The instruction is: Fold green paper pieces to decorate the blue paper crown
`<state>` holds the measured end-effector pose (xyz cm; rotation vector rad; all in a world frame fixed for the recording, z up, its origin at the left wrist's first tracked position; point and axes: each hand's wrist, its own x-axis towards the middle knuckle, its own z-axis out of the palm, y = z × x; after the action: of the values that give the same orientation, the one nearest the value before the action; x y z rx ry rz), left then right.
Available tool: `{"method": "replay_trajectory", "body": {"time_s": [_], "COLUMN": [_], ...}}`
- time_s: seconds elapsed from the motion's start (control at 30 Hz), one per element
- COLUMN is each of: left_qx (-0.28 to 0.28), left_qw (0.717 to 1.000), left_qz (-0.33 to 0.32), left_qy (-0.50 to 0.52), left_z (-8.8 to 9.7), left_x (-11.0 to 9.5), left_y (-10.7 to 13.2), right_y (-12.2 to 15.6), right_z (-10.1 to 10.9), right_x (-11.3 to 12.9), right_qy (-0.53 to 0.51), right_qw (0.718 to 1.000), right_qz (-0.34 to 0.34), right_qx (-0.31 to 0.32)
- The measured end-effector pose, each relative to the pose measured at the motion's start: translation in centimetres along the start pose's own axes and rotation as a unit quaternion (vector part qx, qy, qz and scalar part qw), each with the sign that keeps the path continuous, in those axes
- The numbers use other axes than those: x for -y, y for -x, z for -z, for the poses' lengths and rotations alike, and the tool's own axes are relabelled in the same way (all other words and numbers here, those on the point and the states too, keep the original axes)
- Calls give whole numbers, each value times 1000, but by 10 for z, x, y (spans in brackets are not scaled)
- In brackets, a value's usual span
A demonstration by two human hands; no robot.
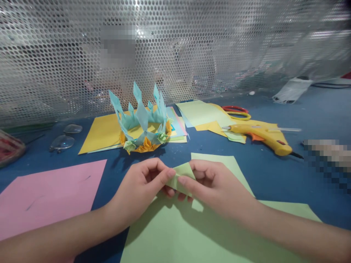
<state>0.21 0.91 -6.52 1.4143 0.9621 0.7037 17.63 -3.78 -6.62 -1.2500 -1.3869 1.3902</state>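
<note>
A small folded piece of light green paper is pinched between both hands at the middle of the head view. My left hand is closed on its left side, thumb on top. My right hand grips the right side, its thumb pressed on the paper's face and fingertips underneath. Below the hands lies a large sheet of green paper. Just beyond them stands a light blue folded-paper crown with tall points and orange and green paper flowers along its lower edge.
Pink paper lies left, with eyeglasses behind it. Yellow paper lies under the crown. At right, a yellow glue gun rests on paper near scissors. A perforated metal panel stands along the back of the blue table.
</note>
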Motion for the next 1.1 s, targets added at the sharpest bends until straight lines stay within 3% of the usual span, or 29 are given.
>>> {"method": "replay_trajectory", "body": {"time_s": [0.17, 0.6, 0.7, 0.9, 1.1], "left_qx": [27, 26, 12, -7, 27], "left_qw": [998, 996, 995, 995, 996], "left_qz": [34, 49, 47, 39, 41], "left_qy": [36, 76, 87, 95, 78], "left_z": [0, -1, 1, 3, 3], "left_x": [-3, -7, -6, -3, -5], "left_y": [0, -3, -4, -4, -3], "right_y": [0, -1, 0, 2, 3], "right_z": [0, -1, 1, 1, 2], "right_x": [1, -4, -4, -7, -9], "right_qy": [-2, -39, -7, -14, 137], "right_qw": [1000, 999, 1000, 995, 973], "right_qz": [-10, -14, -11, 64, 148], "right_qx": [-5, 16, -9, -79, -110]}}
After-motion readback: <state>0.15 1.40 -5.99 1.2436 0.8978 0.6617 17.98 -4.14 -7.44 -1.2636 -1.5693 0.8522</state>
